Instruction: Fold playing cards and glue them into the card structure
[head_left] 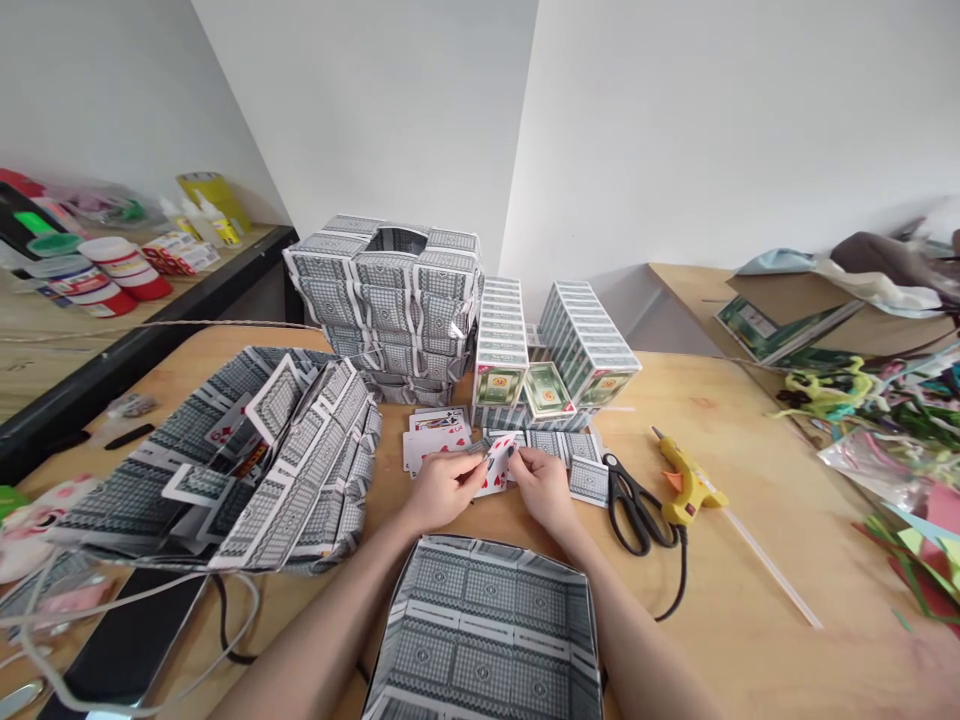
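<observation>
Between my two hands a playing card (499,456) with red hearts is held tilted above the table. My left hand (444,490) pinches its left edge, and the fingers of my right hand (541,484) close on its right side. Face-up playing cards (435,432) lie just beyond my left hand. Face-down cards (589,480) with a grey pattern lie to the right of my right hand. Nearest me, between my forearms, stands a shallow tray (491,625) made of grey-backed cards.
Card boxes (501,330) are stacked at the back beside a large block built of cards (390,300). A card-made basket (300,480) with loose cards stands left. Black scissors (634,505), a yellow glue gun (688,480) and a glue stick (776,570) lie right.
</observation>
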